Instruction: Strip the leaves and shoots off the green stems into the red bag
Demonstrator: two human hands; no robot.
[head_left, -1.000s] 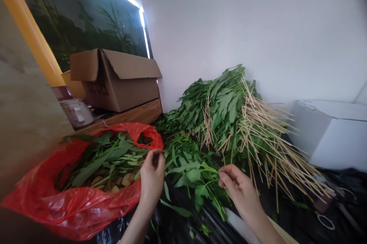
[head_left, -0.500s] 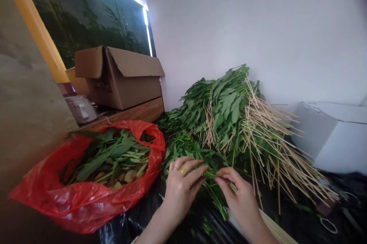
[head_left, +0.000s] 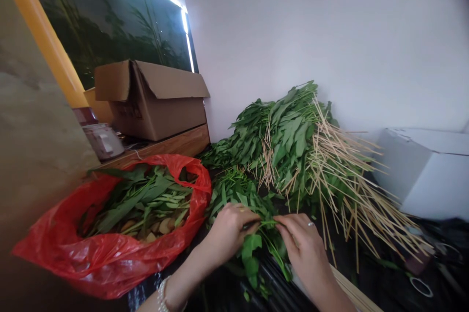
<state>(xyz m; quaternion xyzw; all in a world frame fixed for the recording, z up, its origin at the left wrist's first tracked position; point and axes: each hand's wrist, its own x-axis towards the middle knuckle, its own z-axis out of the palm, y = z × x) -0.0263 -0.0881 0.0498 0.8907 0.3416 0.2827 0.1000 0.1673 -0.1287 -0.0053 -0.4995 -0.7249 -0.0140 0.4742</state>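
Black sheeting (head_left: 223,297), red bag (head_left: 110,258), bamboo skewers (head_left: 351,194), cardboard box (head_left: 157,106), leafy stems (head_left: 251,258)

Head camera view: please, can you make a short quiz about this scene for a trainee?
1. Which wrist wears the bead bracelet, left or right?
2. True or false: the flaps of the cardboard box are shut.
3. What do the left hand and the right hand both touch?
A) a green leafy stem
B) the red plastic bag
C) the wooden sticks

Key: 1. left; 2. false, they stand open; 3. A.
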